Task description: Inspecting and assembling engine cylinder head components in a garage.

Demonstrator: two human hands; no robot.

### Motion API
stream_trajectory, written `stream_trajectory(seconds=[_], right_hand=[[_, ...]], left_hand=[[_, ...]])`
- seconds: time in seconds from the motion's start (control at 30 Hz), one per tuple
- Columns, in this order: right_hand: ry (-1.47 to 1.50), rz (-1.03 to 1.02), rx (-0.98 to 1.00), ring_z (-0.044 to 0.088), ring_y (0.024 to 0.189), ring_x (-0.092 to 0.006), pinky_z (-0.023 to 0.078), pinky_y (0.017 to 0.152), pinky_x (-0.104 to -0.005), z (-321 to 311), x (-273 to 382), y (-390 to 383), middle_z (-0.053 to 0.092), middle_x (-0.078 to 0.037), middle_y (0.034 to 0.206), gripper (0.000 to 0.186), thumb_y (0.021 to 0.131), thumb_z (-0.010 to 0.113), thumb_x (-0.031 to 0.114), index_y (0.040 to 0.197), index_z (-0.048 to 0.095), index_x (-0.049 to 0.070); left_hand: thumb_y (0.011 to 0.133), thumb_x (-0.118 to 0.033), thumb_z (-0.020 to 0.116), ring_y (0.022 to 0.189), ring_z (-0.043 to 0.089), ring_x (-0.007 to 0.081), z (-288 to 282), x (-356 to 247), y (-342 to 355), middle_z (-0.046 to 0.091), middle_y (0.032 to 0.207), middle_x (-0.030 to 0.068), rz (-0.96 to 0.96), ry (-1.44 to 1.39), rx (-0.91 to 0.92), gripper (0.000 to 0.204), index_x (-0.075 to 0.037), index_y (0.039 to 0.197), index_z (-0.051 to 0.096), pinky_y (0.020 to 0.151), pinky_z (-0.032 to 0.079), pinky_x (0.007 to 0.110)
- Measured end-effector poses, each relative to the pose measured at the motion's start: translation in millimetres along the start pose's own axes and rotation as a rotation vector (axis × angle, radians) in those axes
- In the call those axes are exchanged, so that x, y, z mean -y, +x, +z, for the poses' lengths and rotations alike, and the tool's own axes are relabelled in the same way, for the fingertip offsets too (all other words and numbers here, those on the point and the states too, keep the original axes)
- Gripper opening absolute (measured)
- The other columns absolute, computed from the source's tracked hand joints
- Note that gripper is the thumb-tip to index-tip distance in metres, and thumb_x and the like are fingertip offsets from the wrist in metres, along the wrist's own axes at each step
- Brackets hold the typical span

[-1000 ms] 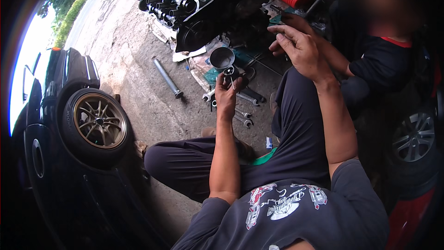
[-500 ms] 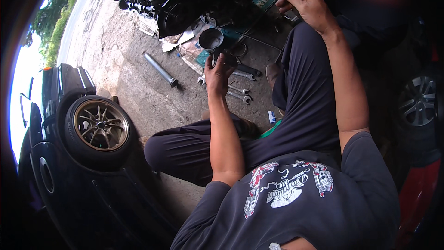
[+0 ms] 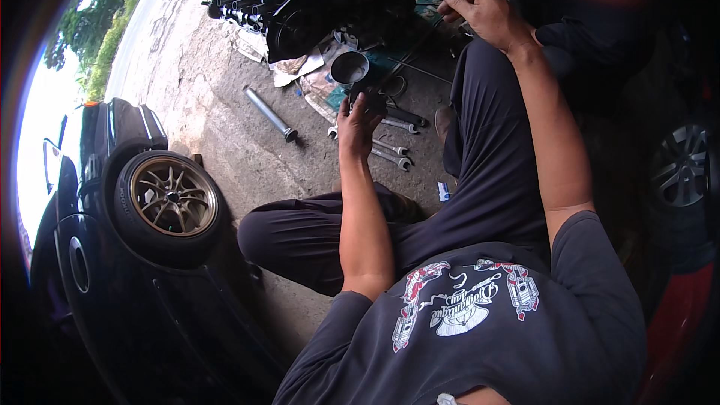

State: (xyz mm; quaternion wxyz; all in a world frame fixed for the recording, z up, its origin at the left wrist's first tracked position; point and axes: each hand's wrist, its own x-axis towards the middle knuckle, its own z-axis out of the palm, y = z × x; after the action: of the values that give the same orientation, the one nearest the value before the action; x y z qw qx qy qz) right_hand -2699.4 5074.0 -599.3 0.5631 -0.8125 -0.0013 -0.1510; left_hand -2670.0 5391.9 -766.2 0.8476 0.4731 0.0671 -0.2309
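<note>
Rough concrete floor (image 3: 225, 127) surrounds the left hand (image 3: 358, 126), sunlit and pale beyond it to the left, grey and shaded nearer the person. Its fingers are bent about a small dark part (image 3: 373, 105), which sits at the fingertips, just short of a round metal bowl (image 3: 349, 68); the part's outline is lost against dark things behind it. For a sure hold, it would be best to pinch the part by its outer sides, thumb facing fingers, keep the wrist steady and tip it toward the daylight. Keeping it low over the bowl would also seem wise, as small or oily pieces can slip.

The right hand (image 3: 480, 13) is raised farther out and to the right, fingers loosely extended; whether anything lies within them I cannot tell.

Metal wrenches (image 3: 390, 157) lie on the floor just right of the left hand, and a steel tube (image 3: 268, 113) lies to its left. Farther ahead and left of that hand rests a cylinder head (image 3: 259, 0) with exposed camshafts. Well to its left stands a dark car with a bronze-spoked wheel (image 3: 173, 196); another person (image 3: 589, 37) is in deep shade right of the right hand.
</note>
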Motion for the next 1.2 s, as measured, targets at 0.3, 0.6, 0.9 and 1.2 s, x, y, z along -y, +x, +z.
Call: stream_trajectory(seconds=[0.3, 0.6, 0.9, 1.2], right_hand=[[-0.063, -0.031, -0.035, 0.069, 0.089, -0.0154, 0.056, 0.082, -0.0282, -3.3, 0.5, -3.9, 0.071, -0.010, 0.097, 0.036, 0.103, 0.053, 0.024, 0.129, 0.058, 0.000], [-0.017, -0.029, -0.039, 0.070, 0.087, -0.0158, 0.056, 0.081, -0.0277, -1.3, 1.5, -4.5, 0.071, -0.010, 0.096, 0.035, 0.103, 0.055, 0.024, 0.127, 0.060, 0.001], [-0.009, -0.037, -0.059, 0.070, 0.084, -0.0156, 0.056, 0.079, -0.0273, -2.5, 1.4, -4.1, 0.071, -0.011, 0.095, 0.035, 0.101, 0.057, 0.025, 0.125, 0.062, 0.000], [0.016, -0.041, -0.044, 0.069, 0.086, -0.0158, 0.055, 0.080, -0.0275, -3.6, 1.0, -3.6, 0.071, -0.011, 0.097, 0.034, 0.102, 0.057, 0.024, 0.126, 0.061, -0.001]], left_hand=[[0.093, -0.022, 0.069, 0.108, 0.067, 0.0303, 2.1, -5.5, -1.6, 0.066, 0.119, 0.0161, -0.014, -0.046, 0.094, 0.061, -0.001, 0.140, 0.036, 0.086, 0.056, 0.046], [0.090, -0.005, 0.070, 0.102, 0.068, 0.0299, 10.8, -8.6, -9.4, 0.065, 0.117, 0.0164, 0.054, 0.043, 0.088, 0.054, 0.001, 0.136, 0.043, 0.088, 0.058, 0.044], [0.091, -0.005, 0.069, 0.104, 0.068, 0.0295, 12.6, -6.4, -10.0, 0.065, 0.119, 0.0186, 0.061, 0.106, 0.066, 0.064, 0.003, 0.144, 0.034, 0.087, 0.058, 0.041], [0.092, -0.005, 0.068, 0.101, 0.068, 0.0260, 7.4, -2.7, -8.2, 0.065, 0.118, 0.0177, 0.061, 0.187, 0.050, 0.063, 0.003, 0.144, 0.033, 0.083, 0.058, 0.039]])
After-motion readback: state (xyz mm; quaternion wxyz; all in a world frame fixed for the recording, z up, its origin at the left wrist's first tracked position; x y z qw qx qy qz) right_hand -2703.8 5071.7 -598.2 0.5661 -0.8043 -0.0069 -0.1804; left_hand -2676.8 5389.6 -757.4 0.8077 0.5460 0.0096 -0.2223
